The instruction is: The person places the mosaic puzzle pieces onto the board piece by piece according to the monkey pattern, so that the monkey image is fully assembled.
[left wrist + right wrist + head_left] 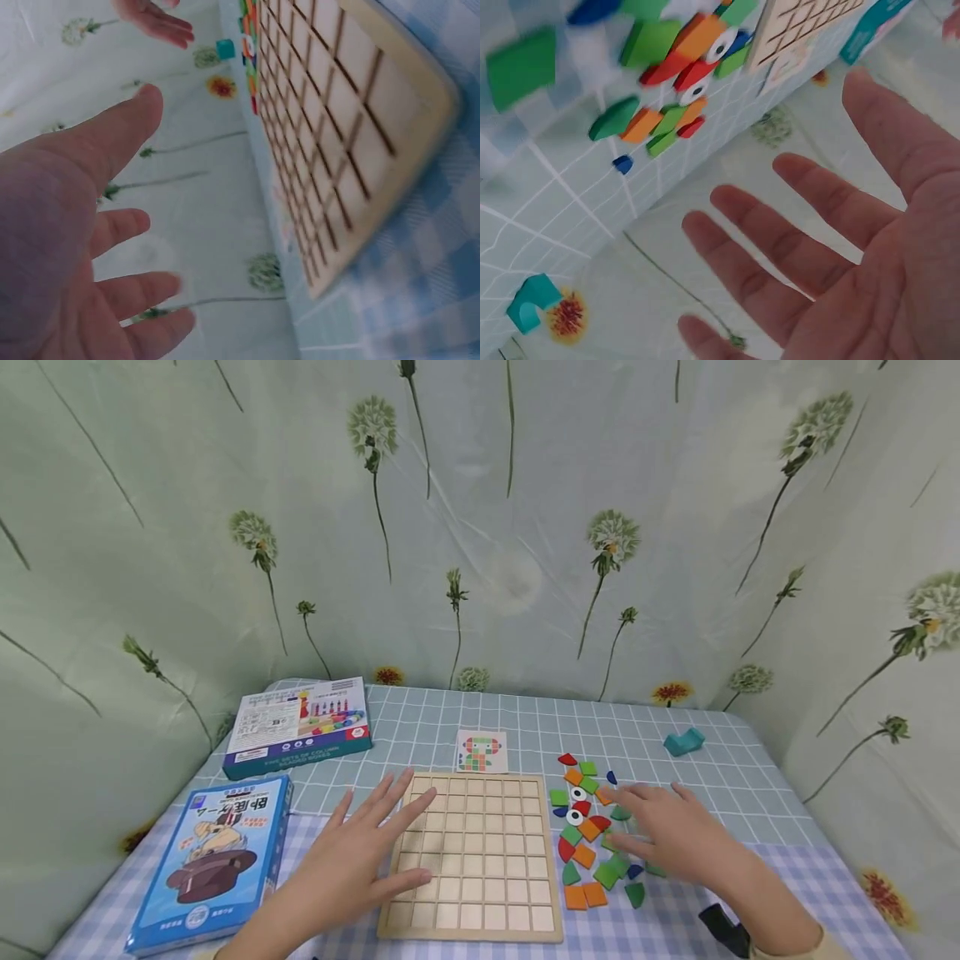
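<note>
My left hand (367, 852) hovers over the left side of a wooden grid board (480, 858), its fingers spread and nothing in them. The board's square cells are bare. Over the right edge of a loose pile of coloured tiles (590, 831) is my right hand (667, 831), fingers extended and holding nothing. The tiles are green, orange, red and blue, some square and some rounded, with white eye discs (575, 817) among them. Behind the board lies a small pattern card (482, 752) showing a figure of green, orange and red blocks. In the right wrist view the palm (885, 300) faces the tiles, apart from them.
At the left lie a blue game box (213, 860) and, behind it, a bead-set box (300, 727). A teal curved piece (684, 742) is at the back right. Something black (723, 931) lies beside my right forearm. A flowered curtain (517, 568) closes off the back.
</note>
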The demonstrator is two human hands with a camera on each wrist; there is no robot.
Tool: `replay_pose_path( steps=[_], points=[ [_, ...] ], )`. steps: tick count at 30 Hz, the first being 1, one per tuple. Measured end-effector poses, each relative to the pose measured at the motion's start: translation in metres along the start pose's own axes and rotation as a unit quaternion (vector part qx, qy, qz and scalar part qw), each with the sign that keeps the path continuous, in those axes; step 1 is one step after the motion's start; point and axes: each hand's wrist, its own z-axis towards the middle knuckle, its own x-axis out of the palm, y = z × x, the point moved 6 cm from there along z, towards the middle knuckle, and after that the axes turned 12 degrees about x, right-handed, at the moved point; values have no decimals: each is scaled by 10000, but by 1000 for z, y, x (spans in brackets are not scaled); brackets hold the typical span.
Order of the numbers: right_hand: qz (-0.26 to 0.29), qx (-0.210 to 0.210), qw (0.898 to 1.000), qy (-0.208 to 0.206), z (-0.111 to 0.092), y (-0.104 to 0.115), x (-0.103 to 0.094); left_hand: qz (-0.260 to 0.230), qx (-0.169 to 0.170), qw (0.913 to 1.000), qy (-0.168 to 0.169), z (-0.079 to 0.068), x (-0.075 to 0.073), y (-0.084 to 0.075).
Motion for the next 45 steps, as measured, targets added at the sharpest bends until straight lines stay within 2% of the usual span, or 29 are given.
replay_pose_path(
  steps=[3, 8, 12, 16, 20, 27, 36, 45],
  points=[
    [28, -85, 10000, -25, 21, 2, -1, -123, -204, 9996, -143, -2, 4, 12],
    [473, -255, 9984, 203, 52, 6, 5, -318, -544, 9975, -314, -6, 12, 29],
    [752, -267, 9961, 362, 75, 6, 12, -551, -741, 9955, -195, -10, 20, 38],
    [934, -155, 9946, 418, 94, 4, 17, -982, -813, 9918, 51, -14, 30, 45],
    [942, -42, 9947, 412, 109, -1, 20, -1393, -764, 9867, 348, -17, 41, 49],
    [1027, 66, 9940, 368, 136, -7, 24, -2061, -390, 9744, 813, -19, 53, 46],
    [802, 65, 9966, 164, 154, -1, 34, -2002, 6, 9761, 848, -21, 56, 48],
    [508, -188, 9985, -36, 162, 12, 31, -2057, -112, 9743, 913, -23, 58, 51]
  ],
)
